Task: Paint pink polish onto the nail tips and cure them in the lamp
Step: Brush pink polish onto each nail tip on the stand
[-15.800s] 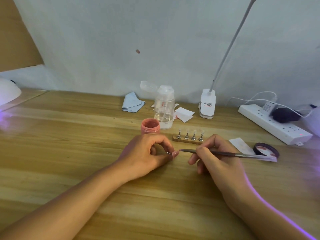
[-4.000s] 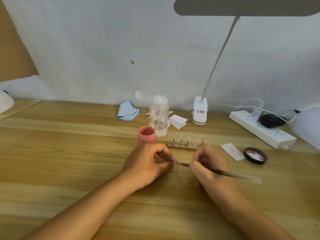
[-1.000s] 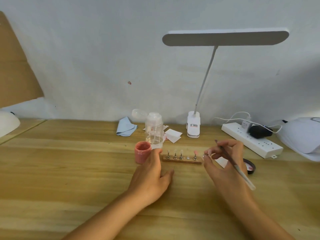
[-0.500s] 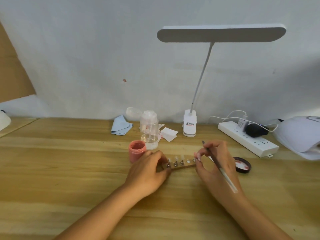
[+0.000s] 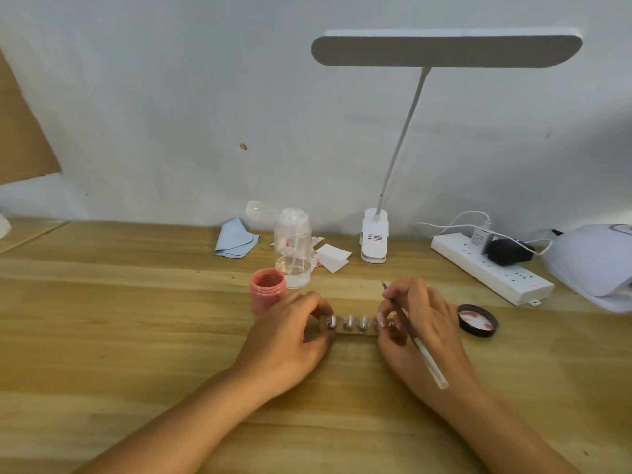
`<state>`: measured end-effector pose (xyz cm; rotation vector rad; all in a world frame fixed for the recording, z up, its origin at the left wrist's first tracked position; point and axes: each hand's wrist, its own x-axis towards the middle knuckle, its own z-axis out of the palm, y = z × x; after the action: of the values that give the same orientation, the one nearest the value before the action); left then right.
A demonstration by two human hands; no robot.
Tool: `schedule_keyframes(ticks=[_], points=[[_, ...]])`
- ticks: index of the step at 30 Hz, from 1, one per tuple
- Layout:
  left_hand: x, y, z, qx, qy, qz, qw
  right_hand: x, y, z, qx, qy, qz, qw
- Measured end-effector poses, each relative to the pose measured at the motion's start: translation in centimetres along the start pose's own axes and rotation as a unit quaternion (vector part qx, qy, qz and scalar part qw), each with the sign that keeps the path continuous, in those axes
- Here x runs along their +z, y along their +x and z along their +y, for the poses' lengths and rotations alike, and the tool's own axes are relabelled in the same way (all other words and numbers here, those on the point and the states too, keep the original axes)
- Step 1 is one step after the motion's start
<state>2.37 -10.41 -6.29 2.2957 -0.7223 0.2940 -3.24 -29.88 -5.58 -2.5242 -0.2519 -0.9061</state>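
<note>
A small wooden holder (image 5: 355, 331) with a row of metal stands carrying nail tips lies on the table between my hands. My left hand (image 5: 290, 333) grips its left end with thumb and fingers. My right hand (image 5: 417, 323) grips its right end and also holds a thin brush (image 5: 415, 340), its tip pointing up and away. The open pot of pink polish (image 5: 267, 289) stands just behind my left hand. A white curing lamp (image 5: 591, 261) sits at the far right edge.
The pot's dark lid (image 5: 477, 320) lies right of my right hand. Behind stand a clear pump bottle (image 5: 293, 248), a blue cloth (image 5: 236, 238), white paper pads (image 5: 331, 258), a clip-on desk lamp (image 5: 374, 239) and a power strip (image 5: 492, 270) with plugs.
Both hands have closed on the ends of the holder, which now sits nearer to me. The painted tip that my left hand held earlier is out of its fingers.
</note>
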Motion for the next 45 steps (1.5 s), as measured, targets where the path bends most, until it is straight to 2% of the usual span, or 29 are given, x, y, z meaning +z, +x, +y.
schedule_keyframes(ticks=[9,14,18,23,30,37,45], points=[[-0.1,0.0,0.1,0.002,0.011,0.003,1.000,-0.2,-0.1,-0.3,-0.002,0.000,-0.011,1.000],[-0.1,0.1,0.0,-0.007,0.021,0.008,1.000,-0.6,0.0,-0.6,0.040,0.017,0.007,0.999],[-0.1,0.0,-0.1,-0.009,0.017,0.007,1.000,-0.6,-0.5,-0.8,0.023,0.005,-0.058,0.998],[0.0,-0.1,0.1,-0.002,0.021,0.015,1.000,-0.5,-0.3,-0.7,0.008,-0.013,0.014,1.000],[0.1,-0.5,0.6,0.016,0.037,0.026,0.999,0.0,-0.6,-1.0,-0.096,-0.064,0.023,0.993],[0.1,-0.7,1.0,0.013,0.120,0.037,0.992,-0.2,-0.4,-1.3,-0.092,-0.068,0.033,0.993],[0.5,-0.5,0.3,-0.041,0.137,0.077,0.987,0.1,-0.7,-1.4,-0.097,-0.075,0.047,0.991]])
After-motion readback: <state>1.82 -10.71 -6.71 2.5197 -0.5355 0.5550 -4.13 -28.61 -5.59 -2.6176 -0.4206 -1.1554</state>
